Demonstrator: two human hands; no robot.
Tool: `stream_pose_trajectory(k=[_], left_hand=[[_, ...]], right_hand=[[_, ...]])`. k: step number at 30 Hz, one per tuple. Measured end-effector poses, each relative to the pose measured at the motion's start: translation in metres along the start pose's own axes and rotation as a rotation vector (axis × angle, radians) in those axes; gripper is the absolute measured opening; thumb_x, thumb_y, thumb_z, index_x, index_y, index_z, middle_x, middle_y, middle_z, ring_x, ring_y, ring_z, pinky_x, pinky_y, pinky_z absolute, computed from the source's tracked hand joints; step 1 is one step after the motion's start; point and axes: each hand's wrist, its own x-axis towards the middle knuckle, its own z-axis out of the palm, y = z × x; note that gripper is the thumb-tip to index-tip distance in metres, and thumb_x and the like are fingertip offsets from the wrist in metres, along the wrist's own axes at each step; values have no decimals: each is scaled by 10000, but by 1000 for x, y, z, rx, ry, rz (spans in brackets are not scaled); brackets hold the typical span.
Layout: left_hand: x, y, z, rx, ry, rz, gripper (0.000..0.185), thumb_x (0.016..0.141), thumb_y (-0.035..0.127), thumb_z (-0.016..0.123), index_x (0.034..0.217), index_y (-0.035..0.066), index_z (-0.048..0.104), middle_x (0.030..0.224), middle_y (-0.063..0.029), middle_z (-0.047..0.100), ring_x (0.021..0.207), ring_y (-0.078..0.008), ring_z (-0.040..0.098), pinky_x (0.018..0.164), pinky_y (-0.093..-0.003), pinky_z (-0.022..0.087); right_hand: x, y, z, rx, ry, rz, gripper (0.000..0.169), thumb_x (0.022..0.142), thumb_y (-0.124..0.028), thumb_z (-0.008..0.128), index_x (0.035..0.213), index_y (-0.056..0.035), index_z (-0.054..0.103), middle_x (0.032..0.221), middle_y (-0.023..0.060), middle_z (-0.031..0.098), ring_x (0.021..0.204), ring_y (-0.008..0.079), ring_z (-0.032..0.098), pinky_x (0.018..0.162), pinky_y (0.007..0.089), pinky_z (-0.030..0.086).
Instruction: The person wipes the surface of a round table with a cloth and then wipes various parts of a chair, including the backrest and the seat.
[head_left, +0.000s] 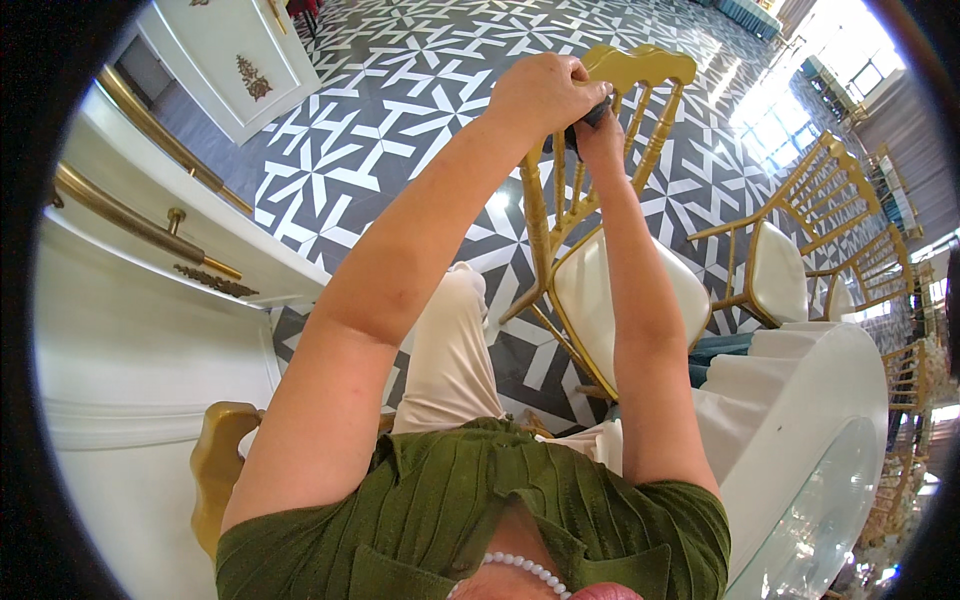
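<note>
A gold chair with a spindle back and a white seat pad stands before me. My left hand is at the left end of its top rail, fingers curled and thumb pointing right. Whether it grips the rail or something else is hidden. Just below it, my right hand is at the chair back, its fingers mostly covered. A small black object, too hidden to name, shows between the two hands and seems held by the right one.
A white cabinet or counter with brass handles runs along my left. To the right are a white-clothed round table with a glass top and more gold chairs. Another gold chair back is by my left elbow. Patterned tiles cover the floor.
</note>
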Motion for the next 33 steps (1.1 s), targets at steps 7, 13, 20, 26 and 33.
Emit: stream_pose_trajectory(k=[7, 13, 20, 26, 33], left_hand=[[2, -1, 5, -40, -1, 5, 438, 853, 502, 709, 1055, 119, 775, 944, -99, 765, 885, -262, 731, 809, -392, 561], [-4, 8, -6, -30, -32, -11, 444, 853, 463, 703, 1054, 72, 763, 947, -137, 757, 903, -293, 730, 806, -404, 572], [-5, 5, -3, 49, 1, 25, 429, 847, 450, 696, 1076, 94, 763, 971, -125, 755, 925, -303, 722, 822, -419, 566], [-2, -3, 4, 100, 82, 76, 410, 849, 427, 692, 1093, 104, 760, 1032, -112, 750, 952, -301, 713, 840, -416, 555], [-9, -1, -1, 89, 53, 44, 383, 847, 385, 701, 1083, 89, 761, 1051, -112, 741, 963, -302, 705, 854, -410, 552]], right_hand=[[-89, 121, 33, -231, -24, 146, 376, 850, -144, 651, 1210, -59, 585, 1152, 258, 678, 1114, 480, 608, 952, 542, 489], [-113, 150, 28, -269, -88, 209, 340, 854, -172, 670, 1175, -67, 641, 1181, 213, 681, 1127, 441, 621, 948, 499, 509], [-37, 45, -31, -132, 190, -199, 398, 847, -239, 677, 1195, -57, 610, 1176, 230, 644, 1050, 468, 621, 885, 536, 514], [60, 7, -36, -95, 47, 29, 422, 868, -278, 690, 1221, -69, 592, 1108, 238, 703, 1084, 456, 641, 915, 518, 518], [2, 89, 15, -112, 89, 55, 310, 889, -195, 657, 1179, -106, 590, 1053, 220, 710, 1053, 475, 634, 875, 540, 510]])
